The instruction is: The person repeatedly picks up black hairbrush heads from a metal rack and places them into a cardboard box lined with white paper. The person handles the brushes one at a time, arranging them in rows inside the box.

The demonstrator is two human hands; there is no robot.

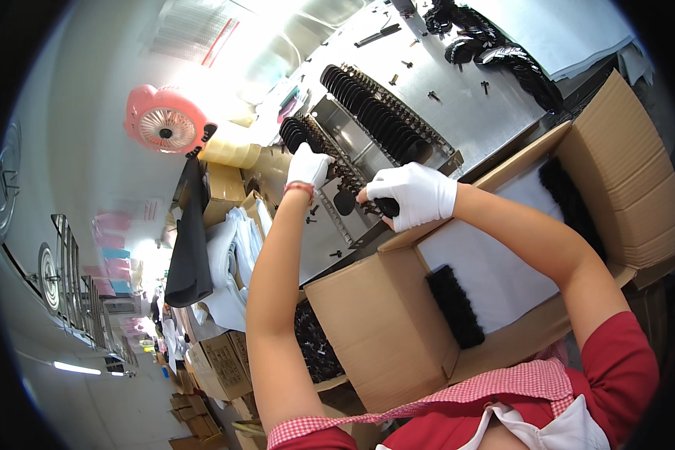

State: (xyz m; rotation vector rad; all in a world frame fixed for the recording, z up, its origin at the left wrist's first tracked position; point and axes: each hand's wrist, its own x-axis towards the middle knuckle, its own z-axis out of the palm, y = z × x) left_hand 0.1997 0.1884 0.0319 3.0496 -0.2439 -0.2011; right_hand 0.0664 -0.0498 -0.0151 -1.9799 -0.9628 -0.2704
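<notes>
A metal rack [397,105] on the steel table holds two rows of black oval pieces [375,112], along with brass-coloured fittings. My left hand [307,166], in a white glove, is closed over the near-left row; its fingertips and anything in them are hidden. Farther right, my right hand [416,196] wears a white glove with bare fingertips showing. Its fingers are closed around a black oval piece [387,208] at the rack's near end. Just left of those fingers, a separate black oval piece [344,202] sits at the rack's lower end.
Nearer me, an open cardboard box [386,322] holds white sheeting [495,247] and black fuzzy strips [455,306]. Small dark fittings [433,96], a pen [377,35] and black bundled material [502,52] lie on the table. A pink fan [165,124] stands at left.
</notes>
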